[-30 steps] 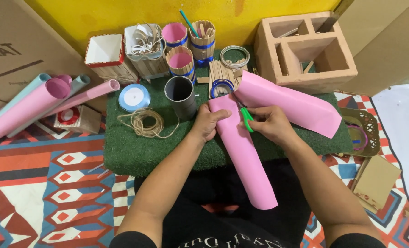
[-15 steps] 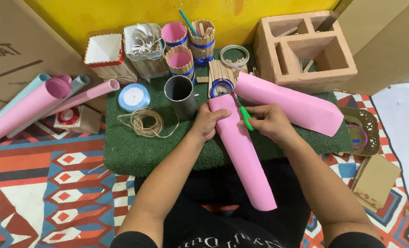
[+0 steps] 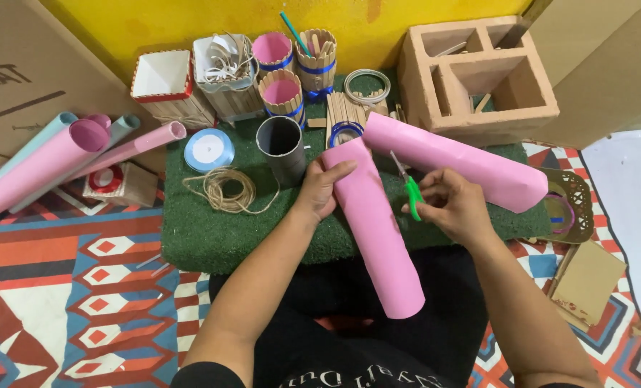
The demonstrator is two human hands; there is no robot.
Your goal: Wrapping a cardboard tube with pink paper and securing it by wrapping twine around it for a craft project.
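Near end of roll: the pink paper roll (image 3: 374, 230) has its lower open end over the person's lap, nearest the camera.
Long axis: runs from that lap end up and slightly left to the far end on the green mat (image 3: 212, 230).
Left hand (image 3: 322, 188): fingers curled round the roll's upper left side, thumb across the top edge; closed on the roll.
Right hand (image 3: 450, 205): closed on the green-handled scissors (image 3: 407, 185), just right of the roll, blades pointing up and left toward the sheet's edge.
Key relation: roll lies between the two hands; left hand touches it, scissors are beside it, contact with the paper not discernible.
Beyond: a second pink fold (image 3: 450, 162) slants right; a dark tube (image 3: 281, 147) stands left of the hands.
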